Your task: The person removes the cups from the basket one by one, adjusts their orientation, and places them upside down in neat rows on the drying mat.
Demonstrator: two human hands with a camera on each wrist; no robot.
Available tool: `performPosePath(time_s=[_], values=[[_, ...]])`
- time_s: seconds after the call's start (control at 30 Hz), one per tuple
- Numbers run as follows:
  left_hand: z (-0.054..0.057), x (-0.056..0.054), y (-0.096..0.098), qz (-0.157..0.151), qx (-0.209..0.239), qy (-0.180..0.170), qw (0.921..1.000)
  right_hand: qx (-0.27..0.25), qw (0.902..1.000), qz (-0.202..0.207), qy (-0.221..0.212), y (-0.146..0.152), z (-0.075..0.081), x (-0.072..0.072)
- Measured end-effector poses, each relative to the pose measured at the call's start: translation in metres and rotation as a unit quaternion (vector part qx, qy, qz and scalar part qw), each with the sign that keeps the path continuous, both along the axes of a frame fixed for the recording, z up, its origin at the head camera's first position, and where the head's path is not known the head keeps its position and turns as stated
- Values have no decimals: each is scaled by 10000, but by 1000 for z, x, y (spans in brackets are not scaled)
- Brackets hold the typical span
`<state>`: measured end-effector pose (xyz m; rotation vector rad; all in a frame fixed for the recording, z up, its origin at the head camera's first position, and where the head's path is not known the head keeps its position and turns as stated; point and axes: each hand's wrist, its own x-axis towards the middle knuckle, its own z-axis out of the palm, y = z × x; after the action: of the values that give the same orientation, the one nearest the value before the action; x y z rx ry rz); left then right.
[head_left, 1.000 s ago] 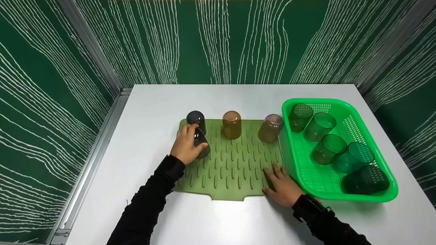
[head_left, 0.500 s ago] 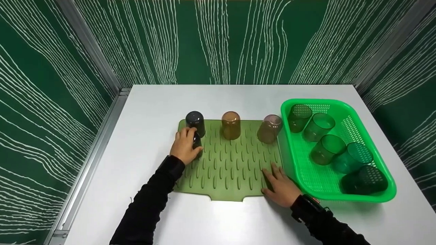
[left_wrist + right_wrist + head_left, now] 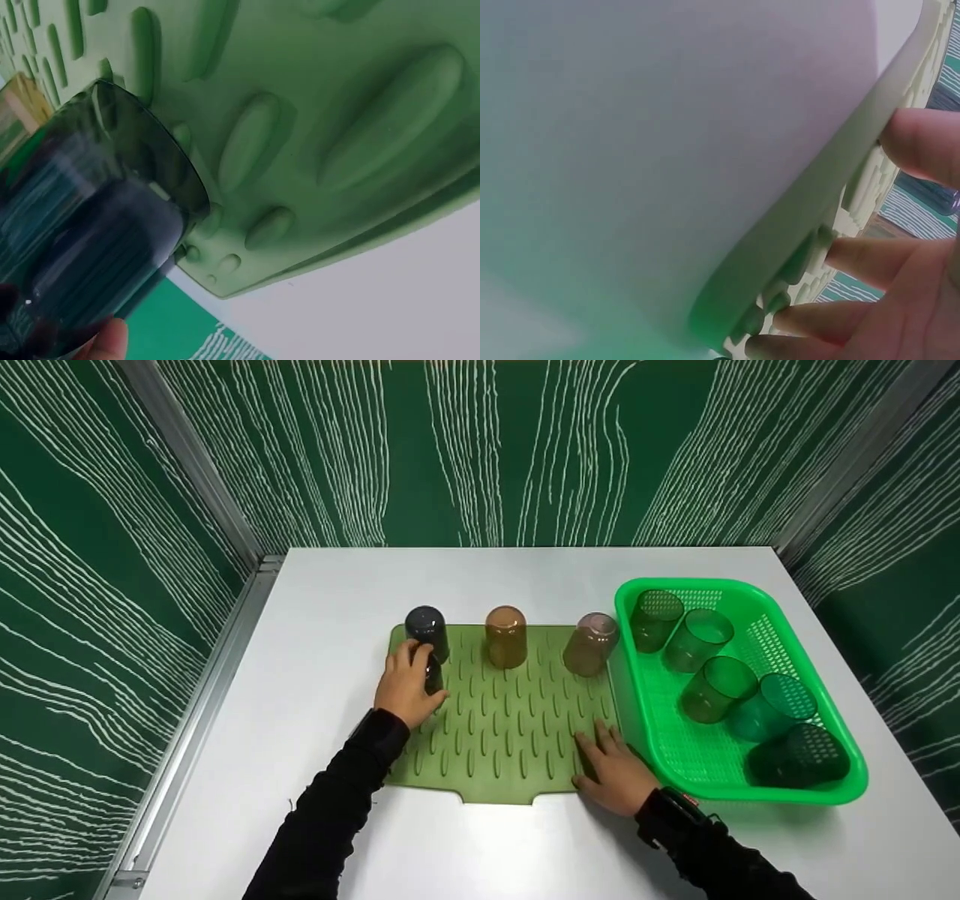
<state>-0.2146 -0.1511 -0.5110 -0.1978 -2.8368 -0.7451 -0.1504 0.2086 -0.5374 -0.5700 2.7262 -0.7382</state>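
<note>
My left hand [image 3: 405, 686] grips a dark tinted glass [image 3: 433, 673] at the left side of the green ribbed mat [image 3: 495, 735]. In the left wrist view, the rim of this dark glass [image 3: 112, 217] faces the mat's ridges; a fingertip [image 3: 111, 339] shows at its other end. Just behind it another dark glass [image 3: 426, 626] stands upside down. An amber glass [image 3: 506, 637] and a pinkish glass [image 3: 591, 645] stand upside down along the mat's back edge. My right hand [image 3: 619, 776] rests, fingers spread, on the mat's right front corner.
A green plastic basket [image 3: 866, 780] stands right of the mat, close beside my right hand. Several tinted glasses lean or lie in it, among them a teal glass [image 3: 772, 709] and a dark glass [image 3: 799, 757]. The white table [image 3: 337, 585] ends at patterned green walls.
My left hand has shifted the dark glass slightly left, bringing it in line in front of the other dark glass, and set it more upright. My right hand stays put.
</note>
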Motion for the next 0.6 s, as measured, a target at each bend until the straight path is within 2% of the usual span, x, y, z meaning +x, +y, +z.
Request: performPosePath(time_s=[0.17, 0.33, 0.43, 0.6], values=[[-1, -1, 3, 88, 55, 182, 9998, 92, 9999, -20, 109, -1, 1, 1], [-1, -1, 6, 214, 50, 340, 9992, 252, 9988, 18, 424, -6, 5, 2], [2, 1, 9, 309, -29, 331, 9990, 278, 9977, 100, 615, -9, 9, 4], [8, 4, 18, 461, -96, 351, 9983, 36, 9955, 272, 902, -17, 23, 7]])
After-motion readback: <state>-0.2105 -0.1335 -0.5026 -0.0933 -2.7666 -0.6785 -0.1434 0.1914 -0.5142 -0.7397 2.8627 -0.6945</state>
